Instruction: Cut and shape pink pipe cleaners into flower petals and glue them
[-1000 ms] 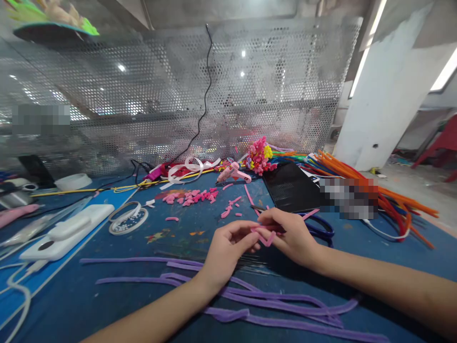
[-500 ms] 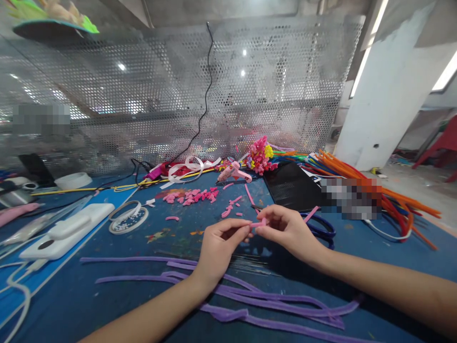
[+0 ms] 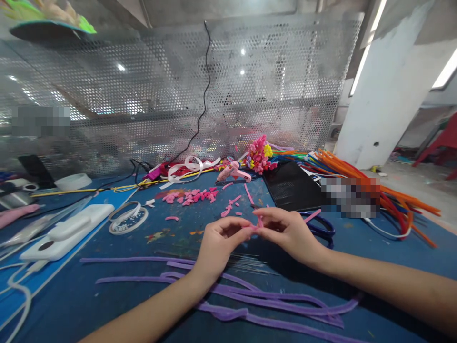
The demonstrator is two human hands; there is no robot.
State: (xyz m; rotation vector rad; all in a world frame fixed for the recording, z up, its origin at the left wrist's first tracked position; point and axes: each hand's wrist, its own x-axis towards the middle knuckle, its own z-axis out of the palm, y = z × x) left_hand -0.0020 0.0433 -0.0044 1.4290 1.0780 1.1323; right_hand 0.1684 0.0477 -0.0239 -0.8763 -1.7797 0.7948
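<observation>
Between my two hands is a short piece of pink pipe cleaner (image 3: 260,222), bent, with part of it hidden by the fingers. My left hand (image 3: 222,243) pinches one end between thumb and fingertips. From the other side my right hand (image 3: 290,232) grips it, the fingertips of both hands nearly meeting. Beyond them lie cut pink pipe cleaner pieces (image 3: 231,207) and a pile of small pink shapes (image 3: 193,196). Long purple pipe cleaners (image 3: 278,297) stretch across the table under my forearms, and thin metal wires (image 3: 250,264) lie just below my hands.
At the back are a pink glue gun (image 3: 233,172), a pink and yellow flower cluster (image 3: 260,155) and white ribbon (image 3: 185,170). A black flat case (image 3: 291,186) and orange pipe cleaners (image 3: 357,174) lie right. A white power strip (image 3: 67,231) and a bead dish (image 3: 128,221) sit left.
Both hands have drawn slightly closer together. The pink pipe cleaner, nearly straight between them before, now shows a part standing upward at the right fingertips.
</observation>
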